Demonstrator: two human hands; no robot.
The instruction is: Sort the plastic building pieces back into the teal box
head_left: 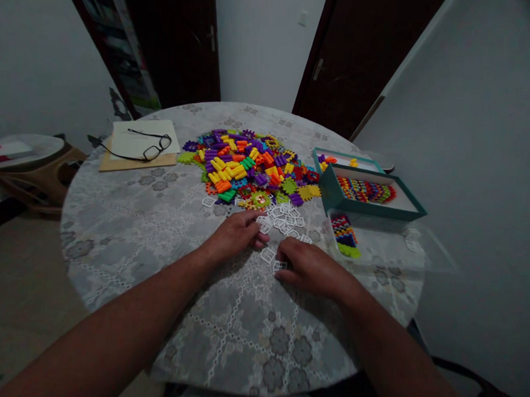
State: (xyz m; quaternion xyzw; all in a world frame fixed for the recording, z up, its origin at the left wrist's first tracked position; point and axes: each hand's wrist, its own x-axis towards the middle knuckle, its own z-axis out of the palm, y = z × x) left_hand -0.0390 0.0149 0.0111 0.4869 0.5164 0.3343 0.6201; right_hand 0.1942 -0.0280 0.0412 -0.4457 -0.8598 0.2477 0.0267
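My left hand [242, 231] is closed on a small white lattice piece [264, 224], pinched between thumb and fingers at the near edge of a heap. Lower and to the right, my right hand [306, 265] pinches another white lattice piece [279, 267] just above the tablecloth. Between the hands lies a loose white piece [267, 255]. Several more white pieces [285, 218] are scattered beyond my hands. Behind them spreads a large pile of coloured plastic building pieces [242, 164], tubes and toothed squares in yellow, purple, orange and green.
On the right stand a teal box [373, 192] with rows of coloured pieces, its teal-edged lid [350, 159], and a clear plastic tray [371, 241] with stacked pieces. Glasses [152, 151] rest on papers over a board [137, 163] at the left. A patterned cloth covers the round table [119, 244].
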